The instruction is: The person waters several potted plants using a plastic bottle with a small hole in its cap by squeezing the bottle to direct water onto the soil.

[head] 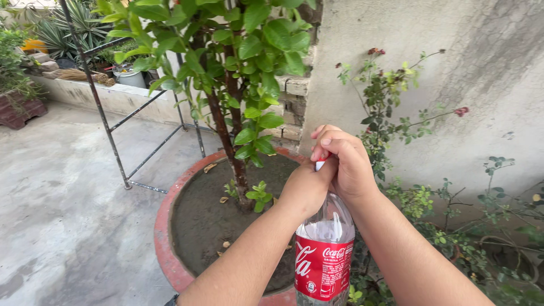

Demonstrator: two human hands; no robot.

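Bottle (324, 249), clear plastic with a red label, stood upright in the lower centre of the view, in front of the large round red-rimmed planter (165, 238). Both hands were closed at its top. The left hand (306, 187) was wrapped around the neck, steadying it. The right hand (343, 161) was curled over the red cap (321, 161), fingers pinched tight about it; only a sliver of the cap and the pale ring under it showed. Judged from the grip, the cap was being turned; whether loosening or tightening could not be told. The next move would call for a firm hold on the neck while the cap hand twists, and for keeping the bottle upright so nothing spills.

Surroundings: the planter held dark soil, a few dry leaves, and a leafy shrub (238, 68) with a reddish stem. A thin rose bush (391, 107) with small dark-red buds stood just beside the right hand, against the stained wall (487, 62); its twigs crowded the right forearm. A black metal frame (107, 113) stood to the left on the concrete floor (62, 215), well apart.
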